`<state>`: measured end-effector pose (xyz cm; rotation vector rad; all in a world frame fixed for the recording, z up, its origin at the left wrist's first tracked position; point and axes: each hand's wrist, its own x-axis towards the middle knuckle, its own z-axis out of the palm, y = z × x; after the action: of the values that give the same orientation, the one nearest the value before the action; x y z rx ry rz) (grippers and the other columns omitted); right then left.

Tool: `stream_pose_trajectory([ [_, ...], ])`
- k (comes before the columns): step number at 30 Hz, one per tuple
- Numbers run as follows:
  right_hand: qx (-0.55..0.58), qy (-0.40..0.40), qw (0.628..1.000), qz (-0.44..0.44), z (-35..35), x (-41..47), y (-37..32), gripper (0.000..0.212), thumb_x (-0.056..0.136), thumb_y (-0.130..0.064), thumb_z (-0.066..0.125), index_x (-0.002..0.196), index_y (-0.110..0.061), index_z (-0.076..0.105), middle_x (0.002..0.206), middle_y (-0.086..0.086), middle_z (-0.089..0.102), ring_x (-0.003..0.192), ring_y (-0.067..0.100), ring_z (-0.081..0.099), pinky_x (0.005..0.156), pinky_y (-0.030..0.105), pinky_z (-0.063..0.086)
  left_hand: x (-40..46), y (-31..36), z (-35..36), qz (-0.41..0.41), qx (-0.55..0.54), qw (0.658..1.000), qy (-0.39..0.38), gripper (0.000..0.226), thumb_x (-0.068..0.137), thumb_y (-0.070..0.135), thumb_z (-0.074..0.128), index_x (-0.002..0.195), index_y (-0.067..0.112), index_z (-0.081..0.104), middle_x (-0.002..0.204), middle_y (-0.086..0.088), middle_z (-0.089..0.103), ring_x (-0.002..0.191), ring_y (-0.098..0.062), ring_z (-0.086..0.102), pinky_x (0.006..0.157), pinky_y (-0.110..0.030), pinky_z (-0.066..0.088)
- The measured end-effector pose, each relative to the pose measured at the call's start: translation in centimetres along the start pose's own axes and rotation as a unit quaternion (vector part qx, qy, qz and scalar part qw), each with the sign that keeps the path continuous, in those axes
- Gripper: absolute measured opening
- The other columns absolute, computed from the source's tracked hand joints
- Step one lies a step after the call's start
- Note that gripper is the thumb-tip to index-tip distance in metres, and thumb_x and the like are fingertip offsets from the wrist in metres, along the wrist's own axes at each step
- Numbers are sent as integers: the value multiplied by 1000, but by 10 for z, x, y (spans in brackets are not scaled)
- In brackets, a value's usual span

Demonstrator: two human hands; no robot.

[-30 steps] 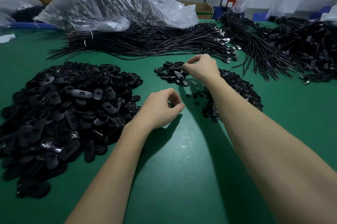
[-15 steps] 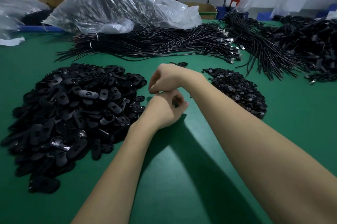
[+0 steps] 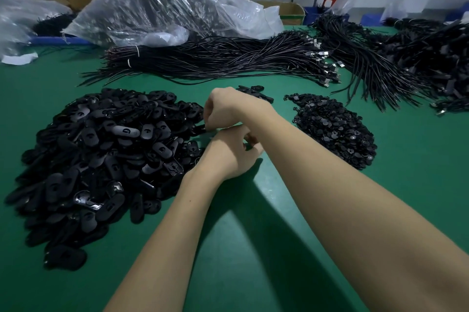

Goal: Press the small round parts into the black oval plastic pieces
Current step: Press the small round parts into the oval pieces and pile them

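A big heap of black oval plastic pieces [image 3: 101, 154] lies on the left of the green table [image 3: 253, 248]. To the right sits a smaller heap of small round parts [image 3: 335, 128]. My right hand [image 3: 223, 108] reaches across over my left hand, and its curled fingertips pinch a black oval piece [image 3: 200, 129] at the heap's right edge. Below it, my left hand [image 3: 228, 159] hovers with its fingers curled. The right forearm hides whatever they hold. A few oval pieces [image 3: 256, 92] lie apart just beyond my right hand.
Bundles of black cables [image 3: 228, 60] stretch across the table behind the heaps, and more tangled cables [image 3: 418, 62] lie at the right. At the back left stands a large clear plastic bag [image 3: 165, 6]. Cardboard boxes and a bench stand beyond.
My right hand left the small group of pieces at the back and swung left over my left hand to the edge of the big heap. My left hand stayed put.
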<state>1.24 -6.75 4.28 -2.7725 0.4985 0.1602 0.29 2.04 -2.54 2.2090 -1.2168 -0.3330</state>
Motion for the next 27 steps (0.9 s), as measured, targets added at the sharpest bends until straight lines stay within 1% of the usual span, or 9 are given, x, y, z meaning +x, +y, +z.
stream_pose_trajectory([
  [2, 20, 35, 999, 3, -8, -11, 12, 10, 86, -20, 67, 93, -25, 72, 93, -4, 68, 91, 22, 66, 77, 37, 59, -4, -1, 0, 22, -43, 999, 16, 16, 94, 30, 63, 81, 31, 54, 68, 22, 57, 61, 5, 51, 51, -12, 33],
  [5, 97, 82, 992, 7, -15, -36, 39, 7, 89, -24, 69, 93, -28, 67, 87, -12, 69, 89, 14, 64, 70, 26, 51, -5, 0, -1, 25, -58, 998, 17, 8, 94, 36, 66, 93, 29, 63, 82, 20, 63, 73, 4, 57, 66, -21, 42],
  [9, 206, 154, 966, 24, -3, -76, 75, 8, 91, -28, 73, 91, -33, 67, 78, -12, 74, 59, -4, 56, 45, 8, 37, -7, 2, -2, 11, -46, 999, 15, 8, 95, 39, 64, 95, 33, 68, 80, 22, 63, 66, 7, 56, 62, -22, 39],
  [11, 251, 188, 949, 40, 9, -91, 89, 10, 92, -27, 73, 89, -34, 67, 76, -9, 77, 52, -7, 56, 46, 8, 39, -8, 3, -2, 15, -36, 999, 20, 8, 94, 40, 63, 93, 34, 69, 83, 23, 65, 65, 11, 55, 61, -20, 37],
  [13, 285, 206, 934, 53, 22, -102, 98, 10, 91, -25, 74, 89, -33, 68, 79, -7, 77, 57, -4, 58, 53, 14, 44, -8, 3, -2, 20, -33, 999, 31, 8, 94, 41, 64, 90, 35, 67, 86, 24, 65, 67, 11, 56, 63, -20, 39],
  [17, 305, 233, 923, 38, 33, -112, 105, 20, 88, -19, 78, 83, -35, 68, 85, -9, 75, 55, -5, 54, 57, 11, 40, -8, 6, -1, 28, 8, 998, 63, 16, 89, 44, 70, 91, 32, 59, 98, 15, 59, 83, -3, 55, 78, -34, 47],
  [20, 299, 264, 917, 26, 33, -115, 107, 24, 85, -13, 77, 81, -35, 70, 86, -15, 74, 53, 0, 51, 56, 10, 40, -8, 5, -1, 35, 22, 995, 88, 28, 84, 47, 74, 94, 30, 54, 99, 13, 56, 92, -12, 55, 81, -36, 46],
  [24, 310, 246, 918, 14, 39, -116, 107, 27, 84, -7, 75, 80, -33, 70, 83, -19, 70, 51, 1, 49, 53, 9, 37, -10, 11, -1, 53, -41, 995, 77, 31, 83, 50, 75, 107, 38, 59, 99, 18, 63, 75, 3, 48, 73, -32, 43],
  [27, 304, 231, 924, 14, 40, -115, 107, 26, 85, -6, 74, 85, -32, 70, 91, -16, 73, 56, -1, 52, 57, 11, 40, -9, 13, -1, 54, -42, 994, 89, 19, 87, 45, 73, 103, 40, 63, 94, 21, 68, 68, 2, 49, 72, -34, 48],
])
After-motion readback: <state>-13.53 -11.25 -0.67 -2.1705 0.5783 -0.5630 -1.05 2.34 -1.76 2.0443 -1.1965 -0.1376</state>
